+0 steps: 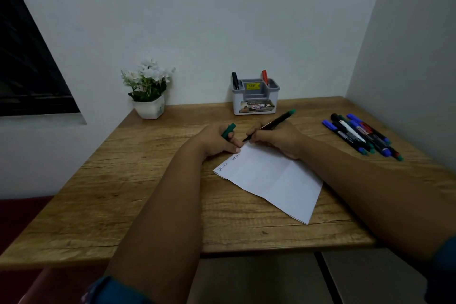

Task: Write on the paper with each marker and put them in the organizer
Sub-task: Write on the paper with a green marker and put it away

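Right fingers (256, 136) were clamped on the marker (276, 122), left fingers (230, 142) on its cap (228, 130); paper (269, 177), pinned only at eleven o'clock, could be dragged.

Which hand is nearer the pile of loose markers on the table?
Right. The right hand, writing with the green marker at the paper's top edge, sits between the left hand and the pile of loose markers. The left hand, holding the cap, lies farther away.
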